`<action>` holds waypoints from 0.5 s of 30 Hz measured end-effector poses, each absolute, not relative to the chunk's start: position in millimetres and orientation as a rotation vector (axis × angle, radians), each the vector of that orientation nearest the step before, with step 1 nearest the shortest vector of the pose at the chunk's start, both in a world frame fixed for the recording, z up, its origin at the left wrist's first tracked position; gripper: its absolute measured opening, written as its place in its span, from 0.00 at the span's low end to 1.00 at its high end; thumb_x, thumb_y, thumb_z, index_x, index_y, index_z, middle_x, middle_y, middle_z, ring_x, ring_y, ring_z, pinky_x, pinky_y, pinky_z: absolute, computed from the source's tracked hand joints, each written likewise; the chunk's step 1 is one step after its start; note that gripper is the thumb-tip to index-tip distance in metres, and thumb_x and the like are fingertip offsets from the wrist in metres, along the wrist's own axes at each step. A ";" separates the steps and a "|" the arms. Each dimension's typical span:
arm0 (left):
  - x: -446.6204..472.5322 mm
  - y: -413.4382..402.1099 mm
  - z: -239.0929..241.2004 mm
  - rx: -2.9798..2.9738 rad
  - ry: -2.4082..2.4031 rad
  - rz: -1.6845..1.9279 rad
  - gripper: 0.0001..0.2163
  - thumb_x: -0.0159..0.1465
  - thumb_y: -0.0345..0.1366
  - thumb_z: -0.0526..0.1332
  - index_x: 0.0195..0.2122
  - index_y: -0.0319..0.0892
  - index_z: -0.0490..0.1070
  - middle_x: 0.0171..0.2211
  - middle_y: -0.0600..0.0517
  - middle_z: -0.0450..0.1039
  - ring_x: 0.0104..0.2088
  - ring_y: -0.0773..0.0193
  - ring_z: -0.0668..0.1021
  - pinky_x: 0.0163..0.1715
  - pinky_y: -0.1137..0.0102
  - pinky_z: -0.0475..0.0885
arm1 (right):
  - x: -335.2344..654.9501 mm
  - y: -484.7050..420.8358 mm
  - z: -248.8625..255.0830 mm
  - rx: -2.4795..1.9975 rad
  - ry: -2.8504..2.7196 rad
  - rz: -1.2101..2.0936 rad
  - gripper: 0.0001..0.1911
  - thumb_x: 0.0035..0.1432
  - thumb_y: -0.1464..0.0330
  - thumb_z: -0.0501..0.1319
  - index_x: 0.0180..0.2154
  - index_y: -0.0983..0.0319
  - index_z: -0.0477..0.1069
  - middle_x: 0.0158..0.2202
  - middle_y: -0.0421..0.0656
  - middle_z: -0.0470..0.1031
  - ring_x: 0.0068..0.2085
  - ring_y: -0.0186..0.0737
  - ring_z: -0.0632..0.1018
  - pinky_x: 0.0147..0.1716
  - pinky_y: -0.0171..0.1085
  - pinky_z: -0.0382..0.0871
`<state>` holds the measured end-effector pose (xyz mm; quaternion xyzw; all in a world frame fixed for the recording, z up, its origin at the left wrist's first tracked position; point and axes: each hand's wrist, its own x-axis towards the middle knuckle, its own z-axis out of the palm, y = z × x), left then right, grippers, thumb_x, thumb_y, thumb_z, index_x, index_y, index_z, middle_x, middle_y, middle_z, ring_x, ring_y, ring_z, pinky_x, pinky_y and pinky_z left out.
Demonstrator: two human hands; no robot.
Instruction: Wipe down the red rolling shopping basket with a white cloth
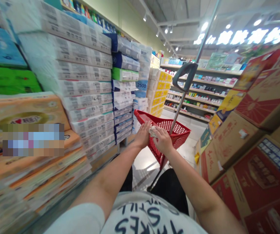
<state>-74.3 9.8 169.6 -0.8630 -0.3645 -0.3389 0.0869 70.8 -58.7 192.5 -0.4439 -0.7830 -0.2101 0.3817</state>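
Observation:
A red plastic shopping basket (182,130) with a perforated wall stands tilted in front of me. My left hand (143,134) lies on its near left rim, fingers stretched out flat against the red plastic; its thumb is hard to make out. Right beside it, my right hand (162,139) is closed on a crumpled whitish cloth (152,131), pressed to the same rim. A grey loop handle (185,78) on a metal rod (178,112) rises from the basket's right side. Both hands hide part of the near rim.
Tall stacks of wrapped paper packs (83,61) line the left, with orange tissue packs (28,110) nearest me. Cardboard cartons (237,143) are piled close on the right. Stocked shelves (200,84) cross the far end of the pale floor (188,162). My knees flank the basket's lower end.

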 end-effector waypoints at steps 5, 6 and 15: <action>-73.3 8.7 171.6 -2.582 -1.094 -0.991 0.26 0.63 0.27 0.49 0.63 0.32 0.51 0.66 0.38 0.50 0.68 0.55 0.50 0.65 0.55 0.50 | 68.7 -63.8 196.1 -1.224 -1.895 -0.467 0.17 0.55 0.73 0.55 0.47 0.61 0.70 0.50 0.49 0.72 0.52 0.44 0.71 0.53 0.44 0.67; -73.1 8.7 172.0 -2.582 -1.096 -0.988 0.26 0.63 0.27 0.49 0.63 0.32 0.51 0.66 0.38 0.50 0.68 0.55 0.50 0.65 0.55 0.51 | 68.1 -64.4 196.4 -1.270 -1.851 -0.453 0.17 0.55 0.73 0.55 0.47 0.62 0.70 0.49 0.50 0.72 0.51 0.45 0.72 0.52 0.44 0.68; -72.6 11.0 171.9 -2.591 -1.108 -0.971 0.25 0.63 0.27 0.50 0.63 0.30 0.52 0.66 0.36 0.50 0.68 0.55 0.49 0.66 0.56 0.49 | 69.4 -67.1 194.7 -1.258 -1.861 -0.488 0.17 0.55 0.74 0.55 0.48 0.63 0.69 0.50 0.50 0.72 0.52 0.45 0.71 0.54 0.44 0.65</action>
